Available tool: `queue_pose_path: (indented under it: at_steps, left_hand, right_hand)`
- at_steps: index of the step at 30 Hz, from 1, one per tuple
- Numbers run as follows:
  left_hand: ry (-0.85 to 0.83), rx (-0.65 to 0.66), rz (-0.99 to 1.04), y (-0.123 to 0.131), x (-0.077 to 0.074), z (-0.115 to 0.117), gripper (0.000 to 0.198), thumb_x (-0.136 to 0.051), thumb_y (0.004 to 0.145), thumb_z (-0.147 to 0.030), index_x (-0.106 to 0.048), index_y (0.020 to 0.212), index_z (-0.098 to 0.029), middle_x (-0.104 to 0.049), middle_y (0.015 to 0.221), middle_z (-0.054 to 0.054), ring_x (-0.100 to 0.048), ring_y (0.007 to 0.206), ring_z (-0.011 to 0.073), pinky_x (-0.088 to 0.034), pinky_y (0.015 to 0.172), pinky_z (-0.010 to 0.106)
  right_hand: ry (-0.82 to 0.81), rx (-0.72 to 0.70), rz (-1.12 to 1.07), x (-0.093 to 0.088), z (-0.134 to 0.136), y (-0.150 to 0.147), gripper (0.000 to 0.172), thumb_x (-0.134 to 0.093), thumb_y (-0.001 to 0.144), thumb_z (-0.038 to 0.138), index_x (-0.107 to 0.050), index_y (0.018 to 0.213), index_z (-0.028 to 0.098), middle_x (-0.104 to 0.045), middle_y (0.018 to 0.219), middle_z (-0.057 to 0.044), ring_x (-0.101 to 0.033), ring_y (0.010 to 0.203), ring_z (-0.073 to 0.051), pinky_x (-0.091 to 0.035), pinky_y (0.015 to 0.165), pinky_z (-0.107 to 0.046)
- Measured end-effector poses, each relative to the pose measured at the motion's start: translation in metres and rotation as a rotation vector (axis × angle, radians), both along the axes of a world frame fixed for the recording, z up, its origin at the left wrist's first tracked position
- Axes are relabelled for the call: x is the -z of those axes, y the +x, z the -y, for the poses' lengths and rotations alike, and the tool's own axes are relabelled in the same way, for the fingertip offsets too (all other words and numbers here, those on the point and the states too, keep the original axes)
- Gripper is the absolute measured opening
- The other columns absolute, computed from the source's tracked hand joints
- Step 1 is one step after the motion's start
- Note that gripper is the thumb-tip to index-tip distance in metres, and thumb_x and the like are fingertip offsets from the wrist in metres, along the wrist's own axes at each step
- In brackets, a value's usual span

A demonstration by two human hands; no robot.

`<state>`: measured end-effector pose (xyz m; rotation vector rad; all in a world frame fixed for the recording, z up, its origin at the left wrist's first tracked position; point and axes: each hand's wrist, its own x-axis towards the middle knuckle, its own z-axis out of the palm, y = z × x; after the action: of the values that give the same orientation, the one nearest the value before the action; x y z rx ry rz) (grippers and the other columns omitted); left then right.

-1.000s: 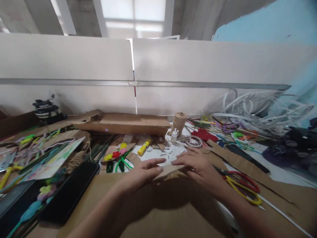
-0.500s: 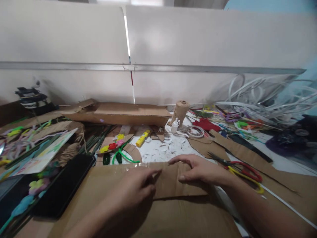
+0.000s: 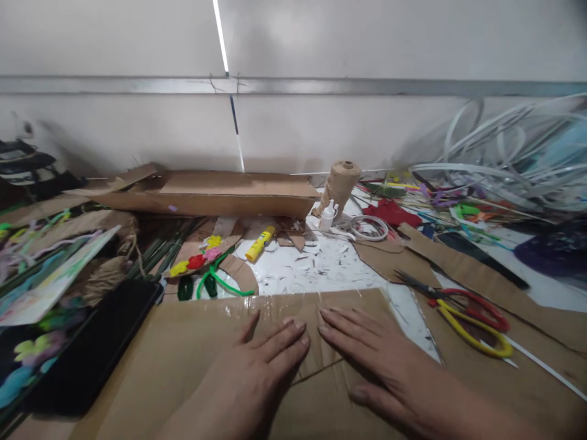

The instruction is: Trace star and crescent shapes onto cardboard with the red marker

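Note:
A large brown cardboard sheet (image 3: 183, 342) lies in front of me, with shiny clear tape along its far edge. Near its middle, a smaller cardboard piece (image 3: 316, 351) rests on top, partly hidden under my hands. My left hand (image 3: 261, 366) presses flat on the cardboard, fingers stretched out and thumb apart. Opposite it, my right hand (image 3: 380, 360) also lies flat, its fingertips close to those of the left. Neither hand grips anything. Scissors (image 3: 472, 318) with red and yellow handles lie to the right of my right hand.
A black phone-like slab (image 3: 92, 348) lies at the left, beside pipe-cleaner flowers (image 3: 197, 261). Farther back are a yellow glue stick (image 3: 260, 243), a twine cone (image 3: 342, 186), a small white bottle (image 3: 328, 216) and a long cardboard tray (image 3: 206, 205). Cardboard strips (image 3: 468, 275) lie on the right.
Both hands have flattened from a curled pose onto the cardboard. The smaller piece's near edge, raised before, now lies lower. My view has tilted down.

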<state>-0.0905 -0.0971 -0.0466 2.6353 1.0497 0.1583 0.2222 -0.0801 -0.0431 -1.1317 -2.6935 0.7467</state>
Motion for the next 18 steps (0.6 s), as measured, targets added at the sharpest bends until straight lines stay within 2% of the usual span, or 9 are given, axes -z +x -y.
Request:
queue_pose_path:
  at_steps: [2,4,5,8,11,14,16,18]
  left_hand:
    - [0.045,0.022,-0.019,-0.003,0.001,0.002,0.065,-0.059,0.106,-0.022,-0.039,0.168,-0.027,-0.043,0.172,0.003,-0.047,0.156,0.0191,-0.005,0.137,0.052]
    - [0.082,0.038,-0.023,-0.004,0.002,0.004,0.077,-0.065,0.106,-0.044,-0.030,0.172,-0.027,-0.036,0.175,0.004,-0.042,0.160,0.0215,-0.005,0.137,0.051]
    - [0.097,0.041,-0.020,-0.005,0.002,0.004,0.083,-0.066,0.106,-0.050,-0.025,0.173,-0.026,-0.034,0.175,0.004,-0.040,0.161,0.0223,-0.006,0.137,0.051]
    - [0.139,0.020,-0.009,-0.005,0.005,0.005,0.085,-0.062,0.109,-0.046,-0.011,0.175,-0.030,-0.037,0.174,0.002,-0.042,0.159,0.0200,-0.010,0.138,0.048]
    - [0.204,-0.035,-0.009,-0.004,0.007,0.005,0.076,-0.055,0.112,-0.031,-0.011,0.175,-0.031,-0.044,0.171,0.000,-0.048,0.155,0.0170,-0.013,0.138,0.045]
    - [0.280,-0.034,-0.044,-0.005,0.010,0.004,0.072,-0.053,0.111,-0.025,-0.018,0.174,-0.029,-0.045,0.170,-0.001,-0.052,0.153,0.0176,-0.021,0.136,0.044]
    - [0.325,-0.012,-0.069,-0.008,0.013,0.002,0.074,-0.056,0.110,-0.029,-0.019,0.174,-0.028,-0.045,0.170,-0.002,-0.054,0.152,0.0188,-0.028,0.134,0.042]
    - [0.363,0.021,-0.065,-0.012,0.018,0.000,0.082,-0.060,0.107,-0.042,-0.016,0.175,-0.027,-0.046,0.170,0.001,-0.058,0.148,0.0220,-0.036,0.130,0.041]
  right_hand:
    - [-0.008,-0.015,0.018,0.008,0.009,0.006,0.088,-0.074,0.102,0.043,-0.023,0.174,0.039,-0.030,0.179,-0.002,-0.039,0.161,-0.035,-0.035,0.133,-0.055]
    - [0.020,-0.014,0.009,0.013,0.014,0.008,0.096,-0.076,0.100,0.048,-0.015,0.174,0.038,-0.025,0.179,-0.001,-0.039,0.161,-0.036,-0.034,0.133,-0.055]
    - [0.041,-0.012,0.005,0.015,0.016,0.009,0.100,-0.077,0.099,0.049,-0.012,0.174,0.039,-0.025,0.179,-0.001,-0.040,0.161,-0.036,-0.035,0.133,-0.054]
    - [0.119,-0.015,0.011,0.017,0.019,0.008,0.107,-0.080,0.097,0.048,-0.006,0.174,0.038,-0.026,0.179,-0.001,-0.044,0.159,-0.036,-0.040,0.130,-0.053]
    - [0.213,-0.025,0.008,0.020,0.022,0.009,0.112,-0.082,0.095,0.046,-0.006,0.176,0.035,-0.032,0.177,-0.003,-0.050,0.155,-0.036,-0.046,0.127,-0.051]
    - [0.300,-0.010,0.007,0.023,0.023,0.009,0.101,-0.082,0.095,0.038,-0.022,0.176,0.032,-0.046,0.172,-0.004,-0.059,0.147,-0.034,-0.048,0.124,-0.046]
    - [0.325,-0.015,0.025,0.022,0.021,0.007,0.088,-0.082,0.094,0.034,-0.041,0.171,0.028,-0.056,0.166,-0.005,-0.063,0.142,-0.033,-0.049,0.123,-0.046]
    - [0.311,-0.048,0.064,0.017,0.015,0.003,0.077,-0.084,0.092,0.035,-0.056,0.162,0.024,-0.062,0.161,-0.009,-0.064,0.139,-0.036,-0.051,0.121,-0.049]
